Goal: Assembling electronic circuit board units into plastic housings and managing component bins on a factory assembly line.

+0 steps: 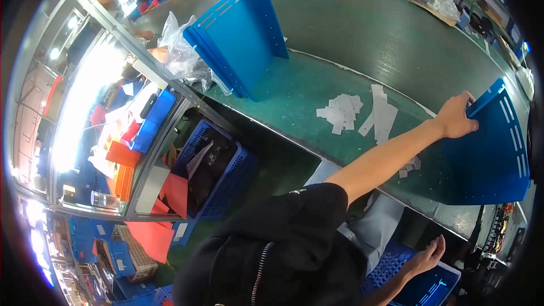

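Observation:
My left hand [458, 115], its arm stretched across the green bench to the right, has its fingers wrapped round the upper edge of a blue bent panel [487, 158]. This panel stands upright near the bench's right end and has a row of slots along one side. My right hand [426, 259] is low at the right, off the bench, with fingers loosely bent and nothing visible in it. Nearest to it is a flat device with a dark screen [439, 286]. Small pale flat pieces [341, 112] and longer pale strips [382, 114] lie between the panels.
Several similar blue panels [243, 39] stand nested at the bench's far left, beside clear plastic bags [181, 51]. A metal-framed rack [153, 175] and a blue crate [238, 164] stand at the left. Behind the bench runs a dark green surface [362, 28]. Another person works at the upper left.

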`<move>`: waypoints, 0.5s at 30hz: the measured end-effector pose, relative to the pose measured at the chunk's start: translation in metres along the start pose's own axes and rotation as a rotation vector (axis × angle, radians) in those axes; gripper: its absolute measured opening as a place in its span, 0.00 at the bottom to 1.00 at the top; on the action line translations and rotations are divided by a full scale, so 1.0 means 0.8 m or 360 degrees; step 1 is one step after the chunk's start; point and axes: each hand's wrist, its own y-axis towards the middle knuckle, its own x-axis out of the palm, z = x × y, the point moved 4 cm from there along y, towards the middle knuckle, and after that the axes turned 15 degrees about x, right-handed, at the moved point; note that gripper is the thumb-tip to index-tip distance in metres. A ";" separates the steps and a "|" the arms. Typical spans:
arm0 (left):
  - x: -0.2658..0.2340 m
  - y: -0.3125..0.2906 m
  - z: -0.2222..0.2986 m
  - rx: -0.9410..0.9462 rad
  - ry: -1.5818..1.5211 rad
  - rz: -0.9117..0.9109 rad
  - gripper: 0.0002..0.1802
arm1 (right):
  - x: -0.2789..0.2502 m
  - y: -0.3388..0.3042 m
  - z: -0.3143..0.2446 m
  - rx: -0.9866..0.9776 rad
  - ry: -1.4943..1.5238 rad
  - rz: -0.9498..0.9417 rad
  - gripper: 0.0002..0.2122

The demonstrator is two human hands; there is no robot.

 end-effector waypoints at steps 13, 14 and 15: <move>-0.087 -0.313 0.150 -0.0263 0.0413 0.0034 0.08 | 0.146 -0.121 -0.133 -0.0388 0.0068 -0.0824 0.10; -0.096 -0.334 0.152 -0.0331 0.0497 0.0073 0.08 | 0.161 -0.133 -0.137 -0.0446 -0.0002 -0.0921 0.10; -0.105 -0.348 0.159 -0.0395 0.0590 0.0110 0.08 | 0.174 -0.144 -0.141 -0.0509 -0.0058 -0.1019 0.11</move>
